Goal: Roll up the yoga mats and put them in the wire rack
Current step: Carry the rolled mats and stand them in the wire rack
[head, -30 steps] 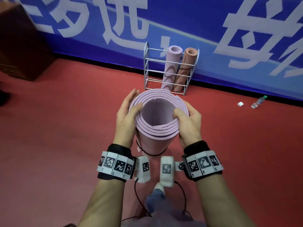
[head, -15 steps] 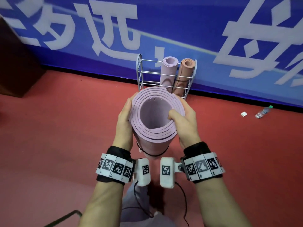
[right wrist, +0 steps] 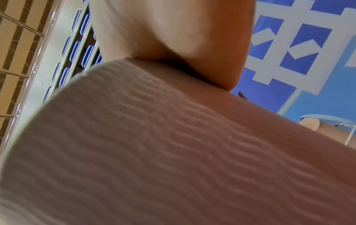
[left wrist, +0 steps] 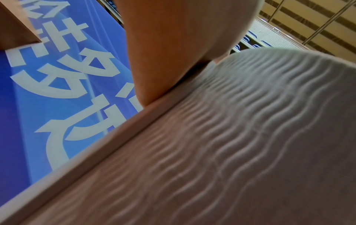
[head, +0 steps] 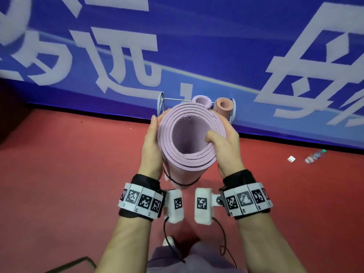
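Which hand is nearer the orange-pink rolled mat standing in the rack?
Right. The right hand grips the lilac roll's right side, just below the orange-pink mat; the left hand is across the roll.

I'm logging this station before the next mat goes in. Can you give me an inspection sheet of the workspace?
Surface: red floor, bare where visible.
Job's things: rolled lilac mat held upright; wire rack holds a lilac roll and a salmon roll.
Clutter: plastic bottle, small white packet.
Hands: left hand and right hand grip the mat.
Cables: black leads hang from the wrist cameras.
Surroundings: blue banner.
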`<move>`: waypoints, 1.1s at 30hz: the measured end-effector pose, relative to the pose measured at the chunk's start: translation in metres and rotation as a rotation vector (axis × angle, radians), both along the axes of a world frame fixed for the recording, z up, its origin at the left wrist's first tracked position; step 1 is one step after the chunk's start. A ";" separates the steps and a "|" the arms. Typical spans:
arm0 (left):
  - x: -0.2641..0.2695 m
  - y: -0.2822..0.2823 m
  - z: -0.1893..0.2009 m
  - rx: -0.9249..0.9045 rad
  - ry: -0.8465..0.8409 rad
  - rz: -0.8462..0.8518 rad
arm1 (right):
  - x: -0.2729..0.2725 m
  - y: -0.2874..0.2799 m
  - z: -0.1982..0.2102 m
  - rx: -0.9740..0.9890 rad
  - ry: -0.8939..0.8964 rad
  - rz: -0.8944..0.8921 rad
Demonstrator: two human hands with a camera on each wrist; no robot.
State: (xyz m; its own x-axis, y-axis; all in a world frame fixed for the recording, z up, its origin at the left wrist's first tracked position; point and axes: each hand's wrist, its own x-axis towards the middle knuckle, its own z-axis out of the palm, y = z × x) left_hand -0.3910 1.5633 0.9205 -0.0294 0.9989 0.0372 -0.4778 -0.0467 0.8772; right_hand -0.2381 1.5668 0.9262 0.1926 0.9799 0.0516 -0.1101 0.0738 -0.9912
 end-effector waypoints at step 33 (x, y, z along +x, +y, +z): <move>0.067 0.434 0.049 0.066 0.005 0.071 | 0.067 0.443 0.029 0.069 0.158 -0.004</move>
State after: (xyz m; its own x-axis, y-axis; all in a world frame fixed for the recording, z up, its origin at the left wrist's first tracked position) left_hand -0.3242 1.9971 0.9692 -0.0997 0.9896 0.1034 -0.4670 -0.1383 0.8734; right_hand -0.1714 2.0102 0.9555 0.2072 0.9743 0.0879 -0.2636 0.1421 -0.9541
